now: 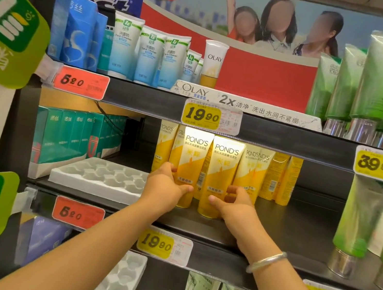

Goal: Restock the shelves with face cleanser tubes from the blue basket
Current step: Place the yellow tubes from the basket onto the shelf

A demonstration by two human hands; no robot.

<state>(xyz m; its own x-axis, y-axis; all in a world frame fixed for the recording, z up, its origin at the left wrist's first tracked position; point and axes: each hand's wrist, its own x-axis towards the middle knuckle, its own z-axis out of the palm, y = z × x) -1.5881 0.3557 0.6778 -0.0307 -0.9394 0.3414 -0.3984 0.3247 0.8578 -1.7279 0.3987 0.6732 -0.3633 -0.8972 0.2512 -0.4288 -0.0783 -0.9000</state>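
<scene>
Several yellow-and-white POND'S cleanser tubes stand cap-down in a row on the middle shelf [285, 228]. My left hand [165, 186] grips the lower part of one front tube [190, 160]. My right hand [233, 203] grips the lower part of the tube beside it [222, 168], with thumb and fingers curled round it. Both tubes stand upright at the shelf's front. More tubes [278, 180] stand behind and to the right. The blue basket is not in view.
A white moulded tray [100, 177] lies left of the tubes, next to green boxes [66, 138]. Tall green tubes [362, 215] stand at the right. The upper shelf holds blue-white tubes [147, 57] and one OLAY tube [212, 64]. Price tags line the shelf edges.
</scene>
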